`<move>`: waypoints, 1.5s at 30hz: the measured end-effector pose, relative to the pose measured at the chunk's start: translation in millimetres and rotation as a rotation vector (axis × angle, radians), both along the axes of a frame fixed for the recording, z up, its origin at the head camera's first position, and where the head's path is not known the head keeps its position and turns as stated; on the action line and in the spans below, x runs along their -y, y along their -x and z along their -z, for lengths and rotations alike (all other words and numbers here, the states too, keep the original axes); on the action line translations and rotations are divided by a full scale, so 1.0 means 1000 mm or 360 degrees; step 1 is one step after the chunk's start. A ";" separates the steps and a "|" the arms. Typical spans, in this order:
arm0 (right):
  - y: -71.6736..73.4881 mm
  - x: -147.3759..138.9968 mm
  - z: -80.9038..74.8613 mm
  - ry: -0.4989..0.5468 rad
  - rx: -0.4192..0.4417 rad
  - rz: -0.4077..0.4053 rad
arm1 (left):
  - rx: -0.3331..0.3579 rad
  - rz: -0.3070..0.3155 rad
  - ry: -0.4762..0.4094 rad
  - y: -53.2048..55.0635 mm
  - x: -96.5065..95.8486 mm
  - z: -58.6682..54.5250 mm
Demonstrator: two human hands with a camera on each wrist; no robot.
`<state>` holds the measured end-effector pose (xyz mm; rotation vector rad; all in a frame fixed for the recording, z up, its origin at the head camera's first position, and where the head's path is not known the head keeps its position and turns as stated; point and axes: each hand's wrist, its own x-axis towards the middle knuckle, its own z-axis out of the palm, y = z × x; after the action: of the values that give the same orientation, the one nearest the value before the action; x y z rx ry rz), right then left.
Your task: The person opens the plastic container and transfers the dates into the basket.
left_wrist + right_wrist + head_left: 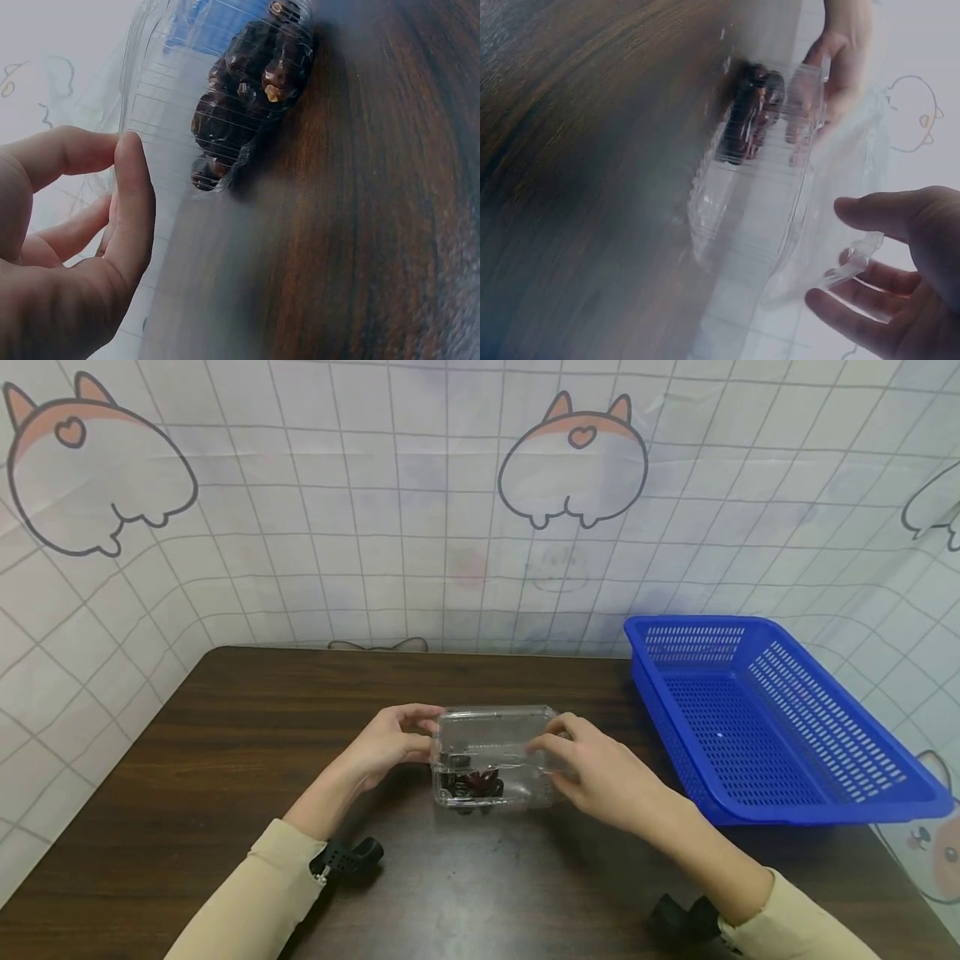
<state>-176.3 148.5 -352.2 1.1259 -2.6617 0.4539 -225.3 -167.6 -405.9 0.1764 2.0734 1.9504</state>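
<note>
Right hand [600, 772]: we see its fingers curled about the edge of the clear lid [487, 727].
Left hand [377, 747]: we see thumb and forefinger pinching the container's edge.
Container [521, 787]: between both hands, on the brown table [225, 760].
Dates [477, 783]: inside, at the left end.
Blue basket [780, 811]: far right.
Gridded wall [420, 527]: behind.

Soft glare whitens the near tabletop [465, 902].
</note>
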 end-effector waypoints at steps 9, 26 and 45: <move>0.001 -0.006 0.003 0.0172 -0.0132 -0.0019 | 0.0037 -0.0006 -0.0010 -0.004 0.004 0.002; 0.005 -0.009 0.011 0.0442 -0.0233 -0.0084 | 0.0114 -0.0036 -0.0086 -0.005 0.002 0.003; 0.028 -0.006 0.007 0.0837 -0.0337 0.0026 | 0.0081 -0.0014 -0.0082 -0.006 0.002 -0.001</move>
<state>-203.9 154.5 -359.3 0.9250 -2.1786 0.9085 -219.2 -170.1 -405.1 0.1273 1.9970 1.9934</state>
